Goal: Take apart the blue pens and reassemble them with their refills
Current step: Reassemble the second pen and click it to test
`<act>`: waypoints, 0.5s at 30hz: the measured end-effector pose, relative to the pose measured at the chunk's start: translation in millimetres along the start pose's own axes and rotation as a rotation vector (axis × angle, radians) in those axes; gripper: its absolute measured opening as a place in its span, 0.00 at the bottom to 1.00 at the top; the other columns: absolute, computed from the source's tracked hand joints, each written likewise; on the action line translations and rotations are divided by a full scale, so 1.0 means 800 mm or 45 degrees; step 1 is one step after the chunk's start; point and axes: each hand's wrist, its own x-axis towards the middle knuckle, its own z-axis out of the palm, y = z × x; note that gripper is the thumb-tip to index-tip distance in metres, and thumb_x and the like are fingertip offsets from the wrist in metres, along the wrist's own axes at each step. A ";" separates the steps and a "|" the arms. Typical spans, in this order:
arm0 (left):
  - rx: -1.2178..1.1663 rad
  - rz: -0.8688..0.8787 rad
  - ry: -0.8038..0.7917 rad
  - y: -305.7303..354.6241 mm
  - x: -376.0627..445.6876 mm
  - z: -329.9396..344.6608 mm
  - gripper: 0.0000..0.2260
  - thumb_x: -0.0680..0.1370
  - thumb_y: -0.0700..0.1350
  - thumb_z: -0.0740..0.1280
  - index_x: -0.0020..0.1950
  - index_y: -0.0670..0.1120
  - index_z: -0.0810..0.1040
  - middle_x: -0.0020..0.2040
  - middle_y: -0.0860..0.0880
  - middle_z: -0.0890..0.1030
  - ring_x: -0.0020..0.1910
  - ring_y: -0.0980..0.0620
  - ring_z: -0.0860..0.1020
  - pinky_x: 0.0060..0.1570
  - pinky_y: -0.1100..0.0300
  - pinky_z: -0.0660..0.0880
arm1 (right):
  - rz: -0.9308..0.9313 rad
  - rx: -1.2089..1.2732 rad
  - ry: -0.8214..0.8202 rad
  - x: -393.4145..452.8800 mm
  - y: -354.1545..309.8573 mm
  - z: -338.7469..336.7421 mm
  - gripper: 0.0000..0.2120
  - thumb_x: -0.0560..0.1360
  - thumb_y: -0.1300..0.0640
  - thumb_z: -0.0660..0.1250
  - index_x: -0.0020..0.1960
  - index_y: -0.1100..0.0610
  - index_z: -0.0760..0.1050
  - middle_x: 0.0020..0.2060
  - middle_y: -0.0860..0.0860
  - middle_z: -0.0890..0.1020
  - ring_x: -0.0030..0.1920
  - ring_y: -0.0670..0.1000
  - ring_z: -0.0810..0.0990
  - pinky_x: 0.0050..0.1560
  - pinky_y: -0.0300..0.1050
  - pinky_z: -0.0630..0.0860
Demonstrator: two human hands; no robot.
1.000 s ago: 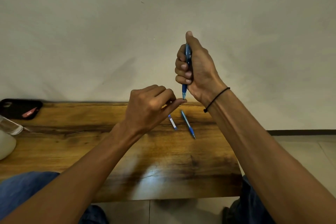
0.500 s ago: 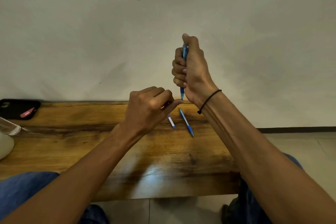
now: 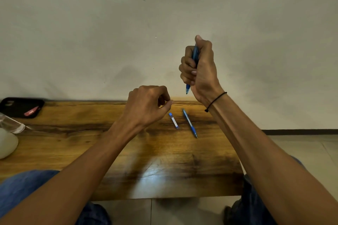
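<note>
Head view:
Right hand (image 3: 200,68): fist wrapped around an upright blue pen (image 3: 188,88), tip down, raised above the table's far edge (image 3: 184,101).
Left hand (image 3: 148,104): fingers curled, thumb pinched to forefinger; contents cannot be told.
Table (image 3: 128,160): second pen (image 3: 190,123) and short blue piece (image 3: 174,120) lie near the far edge, apart; the near half is bare wood.
Far left: black case (image 3: 20,107).

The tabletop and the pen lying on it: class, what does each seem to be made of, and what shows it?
Tabletop: looks like wood with a glossy finish; dark grain streaks and a bright reflected glare show. Pen lying on it: probably blue plastic, smooth and evenly coloured; its tip looks darker, perhaps metal, but is too small to tell.
</note>
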 end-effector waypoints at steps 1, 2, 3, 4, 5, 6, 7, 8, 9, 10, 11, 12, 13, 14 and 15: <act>-0.010 -0.007 0.000 0.000 0.000 0.000 0.07 0.79 0.53 0.74 0.49 0.50 0.85 0.41 0.53 0.86 0.38 0.56 0.82 0.45 0.53 0.83 | -0.003 0.000 -0.006 0.000 0.001 0.000 0.27 0.88 0.48 0.48 0.31 0.55 0.57 0.22 0.47 0.58 0.23 0.46 0.54 0.28 0.44 0.48; -0.018 -0.014 0.002 0.000 0.000 -0.001 0.07 0.78 0.53 0.75 0.49 0.50 0.86 0.41 0.53 0.86 0.38 0.56 0.82 0.45 0.53 0.83 | -0.004 0.001 -0.013 0.001 0.002 0.000 0.27 0.88 0.48 0.47 0.31 0.55 0.57 0.21 0.47 0.58 0.22 0.46 0.54 0.27 0.43 0.49; -0.023 -0.023 0.004 0.000 0.001 -0.002 0.07 0.78 0.53 0.75 0.49 0.50 0.86 0.41 0.53 0.86 0.38 0.57 0.82 0.45 0.53 0.84 | -0.004 0.002 -0.019 0.001 0.003 0.000 0.27 0.88 0.49 0.47 0.31 0.55 0.58 0.21 0.47 0.59 0.22 0.46 0.54 0.26 0.42 0.49; -0.030 -0.032 0.006 -0.001 0.001 -0.002 0.07 0.78 0.53 0.75 0.49 0.50 0.86 0.41 0.53 0.86 0.38 0.57 0.82 0.45 0.52 0.84 | -0.004 0.000 -0.024 0.002 0.005 0.000 0.27 0.88 0.49 0.46 0.31 0.55 0.58 0.21 0.47 0.59 0.22 0.46 0.54 0.26 0.41 0.50; -0.039 -0.042 0.007 -0.001 0.001 -0.002 0.07 0.78 0.53 0.75 0.49 0.50 0.86 0.41 0.53 0.87 0.38 0.57 0.82 0.46 0.52 0.84 | -0.006 -0.007 -0.027 0.002 0.006 0.000 0.27 0.88 0.49 0.46 0.31 0.55 0.58 0.21 0.47 0.59 0.22 0.46 0.54 0.26 0.41 0.50; -0.047 -0.053 0.005 0.000 0.001 -0.002 0.07 0.78 0.53 0.74 0.49 0.50 0.86 0.41 0.53 0.86 0.38 0.57 0.82 0.46 0.51 0.84 | -0.008 -0.017 -0.026 0.002 0.007 -0.001 0.27 0.88 0.48 0.47 0.31 0.55 0.58 0.21 0.47 0.59 0.22 0.46 0.54 0.25 0.41 0.51; -0.052 -0.064 0.003 0.000 0.001 -0.002 0.07 0.78 0.53 0.74 0.49 0.50 0.86 0.41 0.53 0.86 0.38 0.57 0.82 0.46 0.51 0.84 | -0.011 -0.025 -0.026 0.002 0.008 -0.001 0.27 0.88 0.48 0.47 0.31 0.55 0.58 0.21 0.46 0.59 0.22 0.46 0.55 0.25 0.41 0.51; -0.056 -0.073 0.004 0.001 0.001 -0.002 0.07 0.78 0.53 0.74 0.49 0.50 0.85 0.40 0.54 0.86 0.38 0.57 0.82 0.46 0.51 0.84 | -0.013 -0.028 -0.027 0.003 0.009 -0.001 0.27 0.88 0.48 0.47 0.31 0.55 0.58 0.21 0.46 0.59 0.22 0.46 0.55 0.25 0.40 0.52; -0.059 -0.081 0.008 0.001 0.002 -0.002 0.06 0.78 0.53 0.74 0.49 0.51 0.85 0.40 0.55 0.86 0.38 0.56 0.82 0.46 0.51 0.84 | -0.013 -0.023 -0.030 0.003 0.010 -0.002 0.27 0.88 0.49 0.47 0.31 0.55 0.58 0.21 0.46 0.59 0.22 0.46 0.55 0.25 0.39 0.52; -0.060 -0.088 0.010 0.001 0.002 -0.002 0.06 0.78 0.52 0.75 0.49 0.51 0.85 0.39 0.55 0.85 0.38 0.56 0.82 0.46 0.51 0.84 | -0.013 -0.013 -0.032 0.004 0.010 -0.003 0.27 0.88 0.49 0.47 0.31 0.55 0.58 0.21 0.46 0.59 0.22 0.45 0.55 0.24 0.38 0.53; -0.060 -0.098 0.008 0.001 0.003 -0.002 0.06 0.77 0.52 0.75 0.48 0.51 0.85 0.38 0.56 0.84 0.38 0.57 0.82 0.46 0.51 0.84 | -0.013 -0.005 -0.032 0.005 0.011 -0.004 0.27 0.88 0.49 0.47 0.31 0.55 0.58 0.21 0.46 0.60 0.22 0.45 0.55 0.24 0.38 0.53; -0.060 -0.107 0.006 0.001 0.003 -0.002 0.05 0.77 0.52 0.75 0.48 0.51 0.85 0.38 0.57 0.84 0.38 0.56 0.82 0.46 0.51 0.84 | -0.012 -0.007 -0.028 0.006 0.011 -0.004 0.27 0.88 0.49 0.47 0.31 0.55 0.58 0.21 0.46 0.60 0.21 0.45 0.55 0.24 0.38 0.53; -0.060 -0.113 0.003 0.001 0.003 -0.001 0.05 0.77 0.52 0.75 0.49 0.51 0.85 0.38 0.57 0.83 0.38 0.56 0.82 0.46 0.50 0.84 | -0.014 -0.016 -0.024 0.007 0.012 -0.005 0.27 0.88 0.49 0.47 0.31 0.55 0.58 0.21 0.46 0.59 0.21 0.45 0.55 0.24 0.38 0.53; -0.064 -0.118 0.002 0.001 0.003 -0.001 0.06 0.77 0.52 0.75 0.49 0.51 0.85 0.38 0.56 0.84 0.38 0.56 0.83 0.46 0.50 0.84 | -0.018 -0.025 -0.023 0.007 0.013 -0.005 0.27 0.88 0.48 0.47 0.31 0.55 0.58 0.21 0.46 0.60 0.21 0.45 0.55 0.24 0.38 0.53; -0.071 -0.121 0.001 0.001 0.003 0.000 0.06 0.77 0.52 0.75 0.49 0.51 0.85 0.39 0.56 0.85 0.38 0.56 0.83 0.46 0.50 0.84 | -0.020 -0.031 -0.023 0.008 0.014 -0.006 0.27 0.88 0.49 0.47 0.30 0.55 0.58 0.21 0.46 0.60 0.21 0.45 0.55 0.25 0.38 0.53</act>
